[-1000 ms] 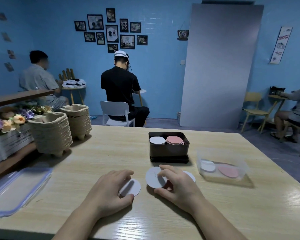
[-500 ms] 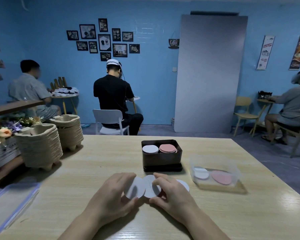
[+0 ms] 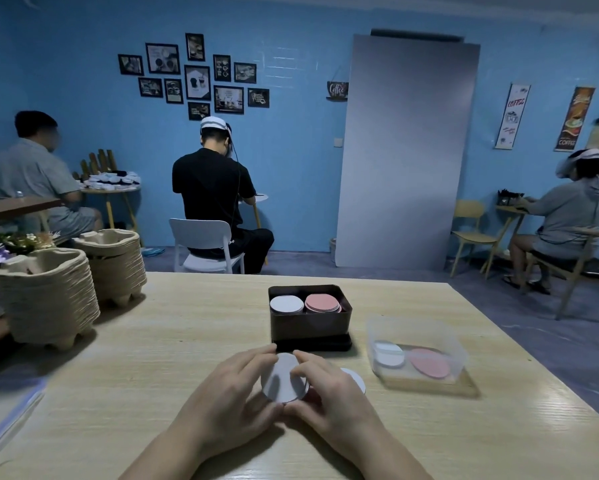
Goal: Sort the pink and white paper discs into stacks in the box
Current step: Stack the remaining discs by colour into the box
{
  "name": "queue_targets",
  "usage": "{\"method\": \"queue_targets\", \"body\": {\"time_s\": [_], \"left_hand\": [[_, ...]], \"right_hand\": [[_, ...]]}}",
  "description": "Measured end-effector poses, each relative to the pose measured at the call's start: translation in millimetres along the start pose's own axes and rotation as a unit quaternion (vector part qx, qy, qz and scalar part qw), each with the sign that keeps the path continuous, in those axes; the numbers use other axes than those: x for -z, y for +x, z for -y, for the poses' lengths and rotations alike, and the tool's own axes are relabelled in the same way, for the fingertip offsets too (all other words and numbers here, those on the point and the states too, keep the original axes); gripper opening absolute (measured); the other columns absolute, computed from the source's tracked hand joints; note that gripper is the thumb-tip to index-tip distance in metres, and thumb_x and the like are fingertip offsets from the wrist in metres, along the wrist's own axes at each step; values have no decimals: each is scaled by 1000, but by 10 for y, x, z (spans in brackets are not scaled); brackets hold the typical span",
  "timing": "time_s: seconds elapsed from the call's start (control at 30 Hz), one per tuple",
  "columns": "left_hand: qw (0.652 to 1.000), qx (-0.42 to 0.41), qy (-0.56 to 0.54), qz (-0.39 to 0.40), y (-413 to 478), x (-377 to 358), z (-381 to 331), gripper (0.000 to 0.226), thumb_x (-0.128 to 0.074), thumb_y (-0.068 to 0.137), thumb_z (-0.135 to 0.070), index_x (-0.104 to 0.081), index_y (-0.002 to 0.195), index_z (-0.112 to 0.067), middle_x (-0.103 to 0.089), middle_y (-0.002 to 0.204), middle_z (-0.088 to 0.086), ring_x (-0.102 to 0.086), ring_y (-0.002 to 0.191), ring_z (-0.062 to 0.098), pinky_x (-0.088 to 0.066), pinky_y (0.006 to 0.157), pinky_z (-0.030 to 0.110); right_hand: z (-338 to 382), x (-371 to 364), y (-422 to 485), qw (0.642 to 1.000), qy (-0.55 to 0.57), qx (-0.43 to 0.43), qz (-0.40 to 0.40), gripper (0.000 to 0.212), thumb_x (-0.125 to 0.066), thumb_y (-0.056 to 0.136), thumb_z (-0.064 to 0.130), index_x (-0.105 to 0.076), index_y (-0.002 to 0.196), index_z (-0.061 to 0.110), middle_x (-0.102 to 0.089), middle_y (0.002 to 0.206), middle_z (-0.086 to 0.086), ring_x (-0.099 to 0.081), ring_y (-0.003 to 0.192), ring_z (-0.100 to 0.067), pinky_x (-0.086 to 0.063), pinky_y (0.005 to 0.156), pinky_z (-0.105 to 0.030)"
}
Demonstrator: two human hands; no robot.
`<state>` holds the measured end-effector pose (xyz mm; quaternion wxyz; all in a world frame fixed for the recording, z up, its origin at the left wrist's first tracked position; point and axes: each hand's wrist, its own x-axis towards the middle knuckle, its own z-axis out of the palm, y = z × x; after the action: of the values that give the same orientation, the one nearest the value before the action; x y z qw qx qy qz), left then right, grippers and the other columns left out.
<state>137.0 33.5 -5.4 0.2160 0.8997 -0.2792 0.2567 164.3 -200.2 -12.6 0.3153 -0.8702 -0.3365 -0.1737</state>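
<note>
Both my hands hold white paper discs (image 3: pixel 280 382) together just above the wooden table (image 3: pixel 152 358), in front of the dark box (image 3: pixel 310 325). My left hand (image 3: pixel 232 396) grips them from the left, my right hand (image 3: pixel 329 393) from the right, fingers curled over the top. Another white disc (image 3: pixel 355 377) lies on the table behind my right hand. Inside the box stand a white stack (image 3: pixel 286 304) on the left and a pink stack (image 3: pixel 322 303) on the right.
A clear plastic tub (image 3: pixel 417 351) to the right holds a white disc and a pink disc. Two stacks of pulp trays (image 3: pixel 45 292) stand at the left. A clear lid (image 3: pixel 4 414) lies at the near left edge. People sit at other tables behind.
My hands came together and the separate white discs were joined into one pile held between them. The camera tilted up a little.
</note>
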Motion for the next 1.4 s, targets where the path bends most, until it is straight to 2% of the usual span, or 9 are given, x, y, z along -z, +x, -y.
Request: {"method": "queue_targets", "body": {"time_s": [0.27,0.5,0.67,0.77,0.87,1.0,1.17,1.23,1.4], "left_hand": [[999,16,-32,-20,-58,-57,60,61,-64,90,-50,-47,144,-29,-57,142,-12,-56,128,9,-51,99,33],[999,4,-20,-28,-62,-73,44,58,-64,90,-44,-44,142,-31,-56,144,-11,-56,128,9,-51,101,31],[999,19,-9,-30,-76,-106,52,64,-78,83,-30,-45,138,-32,-67,126,-8,-64,107,10,-55,86,27],[1000,14,-3,-25,-81,-123,81,63,-79,83,-25,-47,137,-28,-66,128,-7,-64,111,12,-55,88,27],[1000,3,0,-21,-81,-127,93,59,-78,86,-25,-49,138,-26,-63,136,-6,-62,120,14,-54,94,30],[1000,-4,2,-14,-71,-120,86,51,-71,90,-30,-50,136,-27,-60,140,-6,-62,119,16,-56,90,32],[1000,-5,-6,-3,-46,-107,88,42,-60,92,-39,-49,131,-33,-55,145,-11,-58,124,12,-56,89,27],[1000,-1,-18,-5,-17,-87,91,42,-62,92,-40,-51,132,-34,-52,147,-14,-56,127,9,-55,90,26],[999,11,-5,-47,199,-4,105,38,-60,93,-42,-60,128,-26,-62,131,-13,-62,116,9,-53,91,29]], "right_hand": [[25,20,3,998,49,-16,-26,31,-71,80,49,-52,98,33,-49,148,11,-41,136,4,-53,94,-33],[41,25,-4,998,52,-14,-27,33,-72,79,47,-55,104,32,-48,147,14,-51,127,-1,-52,94,-33],[41,32,-19,999,36,-7,-25,33,-73,81,47,-55,105,33,-46,147,18,-49,127,1,-50,95,-30],[41,16,-13,999,29,-14,-7,34,-73,82,47,-53,108,35,-35,152,25,-62,104,-2,-53,84,-27],[46,12,-19,1000,3,-17,13,33,-71,84,46,-53,110,36,-36,153,20,-60,80,1,-50,80,-18],[63,28,-29,999,-25,-17,20,32,-69,84,50,-53,107,35,-44,147,17,-60,97,-7,-44,86,-16],[78,63,0,1000,-21,-7,-5,36,-67,80,56,-56,107,34,-47,135,20,-49,92,3,-47,84,-20],[55,98,38,1000,-6,-1,-14,36,-69,80,55,-58,105,32,-50,131,18,-52,106,-1,-49,86,-23],[-133,304,236,999,-14,-13,-49,36,-74,77,51,-61,101,28,-59,119,10,-53,116,-8,-42,95,-24]]}}
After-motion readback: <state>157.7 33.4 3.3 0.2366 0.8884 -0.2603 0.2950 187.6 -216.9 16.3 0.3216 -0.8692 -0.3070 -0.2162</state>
